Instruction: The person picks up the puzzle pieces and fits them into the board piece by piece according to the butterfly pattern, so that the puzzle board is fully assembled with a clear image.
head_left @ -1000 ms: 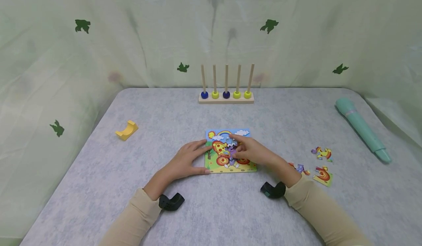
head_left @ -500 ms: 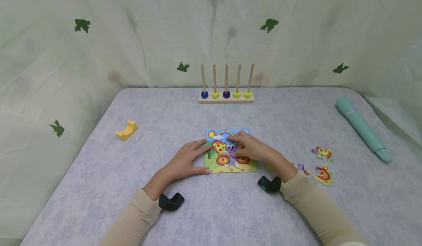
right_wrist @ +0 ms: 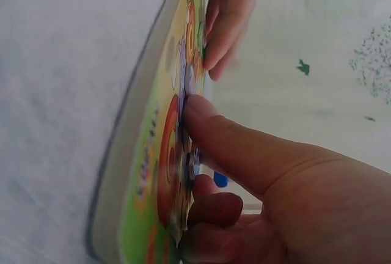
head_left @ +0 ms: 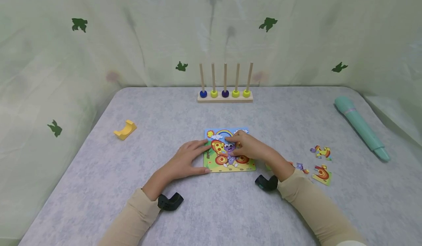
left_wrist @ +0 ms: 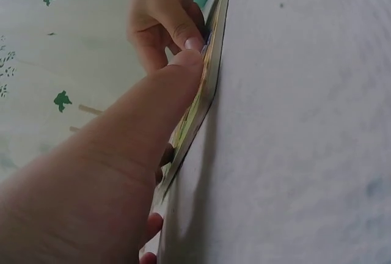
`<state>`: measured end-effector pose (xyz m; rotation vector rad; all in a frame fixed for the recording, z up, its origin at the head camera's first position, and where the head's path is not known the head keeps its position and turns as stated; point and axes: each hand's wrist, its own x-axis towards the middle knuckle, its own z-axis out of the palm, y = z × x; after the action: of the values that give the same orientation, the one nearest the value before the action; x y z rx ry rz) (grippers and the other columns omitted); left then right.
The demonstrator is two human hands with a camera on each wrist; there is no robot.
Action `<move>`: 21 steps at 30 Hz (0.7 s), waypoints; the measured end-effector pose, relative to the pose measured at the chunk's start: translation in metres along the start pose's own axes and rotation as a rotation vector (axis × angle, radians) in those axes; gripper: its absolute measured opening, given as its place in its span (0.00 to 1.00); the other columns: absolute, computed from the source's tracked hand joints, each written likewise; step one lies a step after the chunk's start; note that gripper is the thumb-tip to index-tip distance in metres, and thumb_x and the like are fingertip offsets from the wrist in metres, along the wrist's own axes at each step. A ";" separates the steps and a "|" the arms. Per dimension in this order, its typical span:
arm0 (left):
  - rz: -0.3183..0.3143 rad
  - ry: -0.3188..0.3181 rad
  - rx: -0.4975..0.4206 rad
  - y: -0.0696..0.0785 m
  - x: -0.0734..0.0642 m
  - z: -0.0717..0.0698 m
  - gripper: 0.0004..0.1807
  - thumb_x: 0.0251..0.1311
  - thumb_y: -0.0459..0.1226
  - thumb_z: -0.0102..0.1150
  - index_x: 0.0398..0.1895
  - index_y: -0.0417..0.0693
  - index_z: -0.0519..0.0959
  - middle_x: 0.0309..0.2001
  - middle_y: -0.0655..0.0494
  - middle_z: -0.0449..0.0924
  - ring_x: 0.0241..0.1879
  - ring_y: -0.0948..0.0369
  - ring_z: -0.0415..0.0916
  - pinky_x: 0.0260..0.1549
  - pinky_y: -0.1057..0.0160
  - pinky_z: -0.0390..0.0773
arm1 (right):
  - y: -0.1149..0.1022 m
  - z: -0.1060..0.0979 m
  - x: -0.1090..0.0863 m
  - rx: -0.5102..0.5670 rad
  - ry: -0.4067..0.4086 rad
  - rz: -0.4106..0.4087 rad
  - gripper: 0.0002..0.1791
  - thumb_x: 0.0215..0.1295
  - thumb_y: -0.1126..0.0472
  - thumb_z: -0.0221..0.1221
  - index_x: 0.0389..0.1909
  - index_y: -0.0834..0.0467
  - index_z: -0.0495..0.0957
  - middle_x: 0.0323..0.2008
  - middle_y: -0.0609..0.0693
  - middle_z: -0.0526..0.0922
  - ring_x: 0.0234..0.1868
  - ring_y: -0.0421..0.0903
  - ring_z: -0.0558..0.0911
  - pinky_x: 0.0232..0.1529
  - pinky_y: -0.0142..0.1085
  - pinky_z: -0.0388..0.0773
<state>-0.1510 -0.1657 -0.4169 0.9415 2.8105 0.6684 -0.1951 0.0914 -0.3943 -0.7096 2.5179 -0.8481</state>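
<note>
A picture puzzle board (head_left: pixel 215 167) showing a butterfly, a sun and a rainbow lies flat in the middle of the table. My left hand (head_left: pixel 188 158) rests along its left side with fingers extended, thumb at the near left corner. My right hand (head_left: pixel 252 147) is over the board's right half. Its thumb and bent fingers are around a purple-faced puzzle piece (head_left: pixel 229 148) near the butterfly's middle. In the right wrist view the thumb (right_wrist: pixel 204 114) presses at board level, with curled fingers opposite. The hand hides part of the right wing.
Several loose puzzle pieces lie to the right, among them a yellow-and-red one (head_left: pixel 322 152) and one with a red spiral (head_left: pixel 323 174). A peg stand with beads (head_left: pixel 225 100) is at the back. A teal microphone-shaped object (head_left: pixel 362 128) lies far right, a yellow curved block (head_left: pixel 126 130) left.
My right hand has shifted and turned slightly over the board, its wrist drifting left. The purple-faced piece sits flatter in the picture. My left hand has stayed at the board's left side.
</note>
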 end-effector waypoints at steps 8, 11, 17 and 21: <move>-0.012 -0.006 0.054 0.004 0.002 0.001 0.42 0.50 0.64 0.51 0.66 0.55 0.60 0.66 0.58 0.55 0.64 0.53 0.48 0.60 0.50 0.45 | -0.005 -0.005 -0.001 -0.066 -0.032 0.028 0.30 0.57 0.53 0.60 0.62 0.50 0.66 0.43 0.52 0.65 0.36 0.46 0.67 0.32 0.34 0.67; -0.012 -0.007 0.095 0.007 0.004 0.000 0.43 0.49 0.64 0.51 0.65 0.52 0.61 0.65 0.56 0.56 0.64 0.54 0.49 0.60 0.51 0.47 | -0.003 -0.005 -0.002 -0.067 -0.028 0.031 0.30 0.57 0.52 0.60 0.62 0.48 0.66 0.44 0.52 0.64 0.36 0.46 0.68 0.32 0.35 0.67; 0.051 -0.013 0.129 0.017 0.012 0.000 0.42 0.50 0.64 0.51 0.65 0.52 0.62 0.64 0.52 0.56 0.64 0.54 0.49 0.59 0.50 0.50 | 0.003 -0.005 -0.003 -0.107 0.012 -0.004 0.29 0.56 0.47 0.59 0.60 0.45 0.67 0.44 0.50 0.66 0.34 0.46 0.69 0.31 0.35 0.67; 0.091 -0.061 0.141 0.021 0.016 0.002 0.38 0.51 0.64 0.49 0.66 0.61 0.61 0.67 0.55 0.51 0.65 0.52 0.46 0.59 0.48 0.50 | 0.006 -0.004 -0.003 -0.124 0.028 -0.044 0.29 0.57 0.47 0.58 0.60 0.45 0.67 0.43 0.51 0.66 0.33 0.45 0.69 0.30 0.34 0.67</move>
<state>-0.1515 -0.1404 -0.4086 1.0999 2.8057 0.4467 -0.1964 0.0989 -0.3946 -0.8004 2.6070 -0.7254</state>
